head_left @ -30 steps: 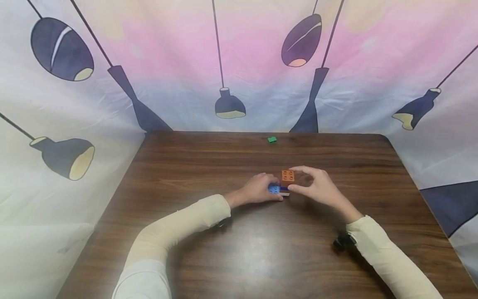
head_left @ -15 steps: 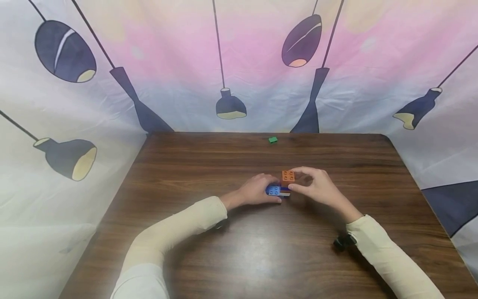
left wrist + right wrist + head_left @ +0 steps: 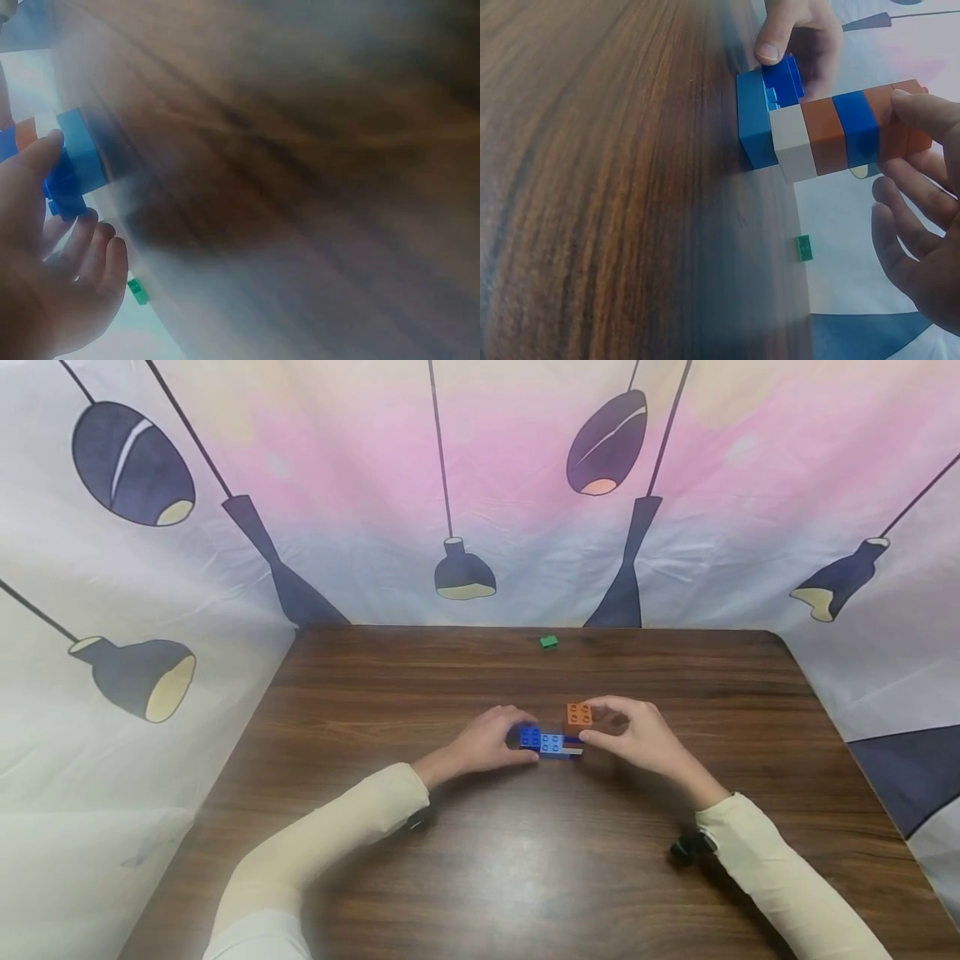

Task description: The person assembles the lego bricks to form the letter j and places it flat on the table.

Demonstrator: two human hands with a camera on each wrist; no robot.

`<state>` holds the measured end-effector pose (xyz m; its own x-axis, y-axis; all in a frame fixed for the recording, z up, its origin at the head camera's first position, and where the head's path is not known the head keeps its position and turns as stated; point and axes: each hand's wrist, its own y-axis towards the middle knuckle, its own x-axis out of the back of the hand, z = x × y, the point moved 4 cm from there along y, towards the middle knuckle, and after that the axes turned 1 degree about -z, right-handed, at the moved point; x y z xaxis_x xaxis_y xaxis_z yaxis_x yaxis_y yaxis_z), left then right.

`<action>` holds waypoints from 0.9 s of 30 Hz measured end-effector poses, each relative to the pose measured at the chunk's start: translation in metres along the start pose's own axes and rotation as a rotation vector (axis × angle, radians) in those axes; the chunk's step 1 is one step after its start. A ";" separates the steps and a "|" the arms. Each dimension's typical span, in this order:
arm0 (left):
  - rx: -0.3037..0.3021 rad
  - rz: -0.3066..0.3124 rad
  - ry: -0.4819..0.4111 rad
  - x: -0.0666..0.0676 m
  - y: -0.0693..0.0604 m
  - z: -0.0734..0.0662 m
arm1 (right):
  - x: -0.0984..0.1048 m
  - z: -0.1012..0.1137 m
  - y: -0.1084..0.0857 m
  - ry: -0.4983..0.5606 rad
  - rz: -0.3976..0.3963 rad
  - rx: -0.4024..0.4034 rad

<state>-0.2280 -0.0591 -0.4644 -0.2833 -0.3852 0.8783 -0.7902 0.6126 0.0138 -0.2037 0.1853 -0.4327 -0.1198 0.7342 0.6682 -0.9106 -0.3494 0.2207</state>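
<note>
In the head view, a toy brick build stands on the table. Its light blue base brick (image 3: 754, 124) carries a dark blue brick (image 3: 529, 737) at the left end and a tower at the right end. Going up, the tower has a white brick (image 3: 791, 142), an orange brick (image 3: 825, 135), a blue brick (image 3: 857, 124) and orange on top (image 3: 579, 714). My left hand (image 3: 487, 743) pinches the dark blue brick between thumb and fingers. With thumb and fingertips, my right hand (image 3: 637, 735) holds the tower's orange top. Light blue studs show between the two.
A small green brick (image 3: 549, 642) lies near the far edge of the brown wooden table (image 3: 420, 668). Behind the table hangs a cloth (image 3: 337, 485) printed with dark lamps.
My left hand has slid left along the build, uncovering the light blue studs and the top of the dark blue brick. My right hand and the tower have hardly moved.
</note>
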 end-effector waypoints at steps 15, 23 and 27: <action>-0.050 -0.046 -0.074 0.000 -0.003 0.007 | 0.001 0.001 0.000 0.018 -0.012 0.002; -0.046 -0.029 -0.056 0.004 -0.001 0.009 | 0.002 -0.001 0.005 0.017 -0.015 -0.010; -0.047 -0.028 -0.054 0.005 0.001 0.010 | 0.002 -0.002 0.008 0.016 -0.024 -0.015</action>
<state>-0.2354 -0.0677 -0.4649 -0.2916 -0.4384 0.8502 -0.7720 0.6326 0.0614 -0.2118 0.1852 -0.4313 -0.1045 0.7518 0.6511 -0.9190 -0.3233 0.2258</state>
